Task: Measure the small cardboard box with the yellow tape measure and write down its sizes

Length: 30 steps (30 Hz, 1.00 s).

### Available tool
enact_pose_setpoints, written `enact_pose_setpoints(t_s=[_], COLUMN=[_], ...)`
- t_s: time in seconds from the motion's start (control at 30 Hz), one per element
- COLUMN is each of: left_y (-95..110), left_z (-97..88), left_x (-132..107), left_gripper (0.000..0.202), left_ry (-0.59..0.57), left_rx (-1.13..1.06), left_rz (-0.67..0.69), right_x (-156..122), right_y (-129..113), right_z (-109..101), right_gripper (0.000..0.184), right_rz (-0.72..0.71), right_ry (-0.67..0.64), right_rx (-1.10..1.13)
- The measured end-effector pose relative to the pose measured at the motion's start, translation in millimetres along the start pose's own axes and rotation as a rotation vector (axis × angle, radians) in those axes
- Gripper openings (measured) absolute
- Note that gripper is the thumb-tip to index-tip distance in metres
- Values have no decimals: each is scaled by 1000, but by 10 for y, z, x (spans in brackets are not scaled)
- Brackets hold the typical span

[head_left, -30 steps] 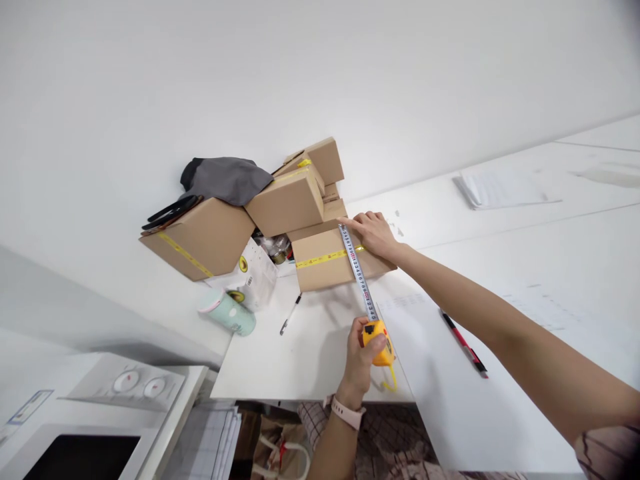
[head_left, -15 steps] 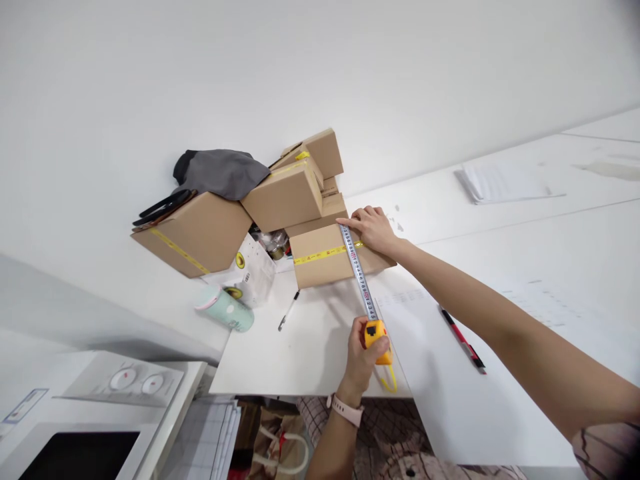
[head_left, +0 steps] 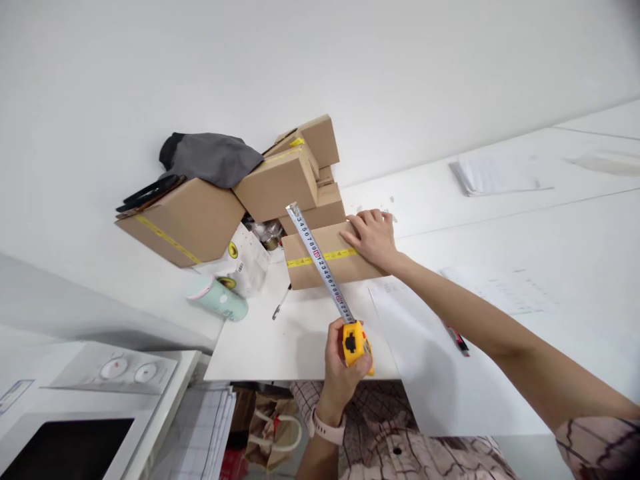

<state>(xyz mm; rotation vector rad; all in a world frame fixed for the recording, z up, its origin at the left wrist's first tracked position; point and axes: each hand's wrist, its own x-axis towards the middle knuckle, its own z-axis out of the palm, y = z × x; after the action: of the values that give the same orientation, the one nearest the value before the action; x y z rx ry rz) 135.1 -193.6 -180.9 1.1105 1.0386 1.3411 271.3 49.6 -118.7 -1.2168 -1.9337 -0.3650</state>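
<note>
My left hand [head_left: 341, 370] is closed around the yellow case of a tape measure [head_left: 356, 347]. Its metal blade [head_left: 323, 265] sticks out up and to the left, crossing above a small cardboard box [head_left: 317, 275] with a strip of yellow tape. The blade's free end lies past the box's far edge, near the stacked boxes. On the right part of the small box rests my right hand [head_left: 375, 238], its fingers bent over the far edge and its thumb on the top face, apart from the blade.
Behind stand stacked cardboard boxes [head_left: 280, 187] and a larger box [head_left: 195, 223] under a grey cloth [head_left: 215, 157]. A mint tumbler [head_left: 220, 300] and a pen [head_left: 281, 303] lie left. Paper sheets [head_left: 425, 347] and a red-black pen [head_left: 459, 342] are right. A microwave [head_left: 90, 407] stands lower left.
My right fingers have let go of the blade's end and moved back onto the box. My left hand has shifted left with the tape measure, and the blade now slants further left.
</note>
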Motion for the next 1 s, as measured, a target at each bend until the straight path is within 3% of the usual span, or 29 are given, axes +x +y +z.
enact_pose_setpoints(t_s=[0.1, 0.23, 0.43, 0.5, 0.6, 0.7, 0.8, 0.9, 1.0], left_y=[-2, -56, -52, -23, 1, -12, -9, 78, 276], left_z=[-58, -112, -141, -117, -64, 10, 118, 228, 261], left_x=[-151, -316, -468, -484, -474, -436, -385, -323, -203], left_gripper=[63, 62, 66, 67, 66, 83, 100, 100, 91], left_ry=[-10, -49, -226, -324, -410, -341, -242, -221, -166], left_rx=[101, 325, 799, 895, 932, 873, 777, 724, 778], left_rz=[-52, -142, -105, -83, -64, -52, 5, 194, 421], right_x=[-364, -837, -1266, -1385, -1586, -1797, -1981, -2102, -2150], right_y=[-142, -219, 73, 198, 311, 247, -19, -301, -326], right_z=[-128, -428, -1171, -1420, -1683, -1763, -1692, -1571, -1464], right_gripper=[38, 28, 45, 43, 31, 26, 29, 32, 24], right_rz=[-39, -34, 596, 659, 686, 697, 590, 353, 269], right_ry=[68, 48, 126, 135, 207, 193, 14, -109, -68], right_rx=[51, 282, 953, 1071, 1058, 1016, 1014, 895, 688])
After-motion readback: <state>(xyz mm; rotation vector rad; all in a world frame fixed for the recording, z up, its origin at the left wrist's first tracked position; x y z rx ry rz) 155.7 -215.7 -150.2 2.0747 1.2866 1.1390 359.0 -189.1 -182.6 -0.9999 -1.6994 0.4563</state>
